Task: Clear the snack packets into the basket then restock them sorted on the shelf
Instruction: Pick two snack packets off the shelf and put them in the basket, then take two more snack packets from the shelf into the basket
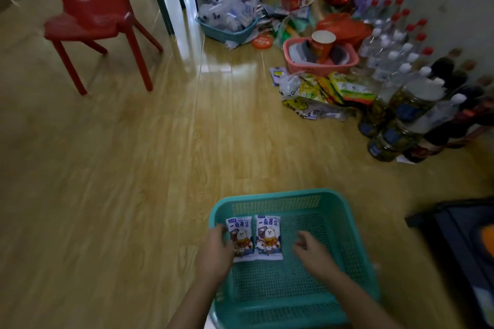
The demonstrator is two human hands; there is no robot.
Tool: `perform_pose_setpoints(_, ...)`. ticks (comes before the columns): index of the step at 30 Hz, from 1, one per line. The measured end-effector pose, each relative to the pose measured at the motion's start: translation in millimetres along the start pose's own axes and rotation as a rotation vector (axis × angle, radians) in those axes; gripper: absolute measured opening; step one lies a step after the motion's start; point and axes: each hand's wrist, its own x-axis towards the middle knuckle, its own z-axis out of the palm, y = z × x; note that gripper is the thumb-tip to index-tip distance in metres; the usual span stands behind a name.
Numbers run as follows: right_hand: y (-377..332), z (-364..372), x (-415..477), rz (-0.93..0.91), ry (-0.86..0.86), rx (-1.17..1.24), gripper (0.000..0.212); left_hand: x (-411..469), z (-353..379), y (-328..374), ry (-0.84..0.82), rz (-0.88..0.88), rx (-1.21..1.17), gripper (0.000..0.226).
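Note:
A teal plastic basket (344, 211) sits on the wooden floor in front of me. Two white-and-purple snack packets with a cartoon bear lie side by side at its far left: the left packet (239, 232) and the right packet (268, 236). My left hand (215, 254) is at the basket's left rim and its fingers curl onto the left packet's edge. My right hand (312, 251) hovers over the basket's mesh floor to the right of the packets, with loosely curled fingers holding nothing.
A red plastic chair (93, 16) stands far left. Against the far wall are another teal basket of papers (227, 32), a pink basket (320, 67) with a cup, loose snack bags (328, 91), water bottles (395, 43) and jars (395, 125). A dark object (459, 235) sits at right.

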Motion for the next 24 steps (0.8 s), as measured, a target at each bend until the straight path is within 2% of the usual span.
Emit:
perform_pose_setpoints(3,-39.2,-56.8,-65.3,-0.06,0.09,0.032,0.034,-52.2,-66.8,59.0,0.062,0.165,0.185,0.022)
perform_pose_setpoints(6,-102.0,-133.9,-158.6,-0.101,0.176,0.075,0.026,-113.4,-153.7,145.6,0.073,0.243,0.299,0.02)
perform_pose_setpoints(9,-167.3,-226.3,-263.1,-0.146,0.266,0.01,0.027,-177.9,-240.7,245.7,0.058,0.345,0.413,0.024)
perform_pose_setpoints(14,-252.2,-365.3,-437.3,-0.31,0.538,-0.181,0.022,-279.7,-360.9,383.5,0.173,0.504,0.509,0.028)
perform_pose_setpoints(19,-275.0,-447.3,-591.3,-0.28,0.782,-0.276,0.029,-366.6,-431.9,477.6,0.264,0.744,0.545,0.027)
perform_pose_setpoints(24,-236.9,-461.1,-716.0,-0.178,1.012,-0.274,0.027,-436.7,-452.0,522.1,0.318,1.032,0.428,0.018)
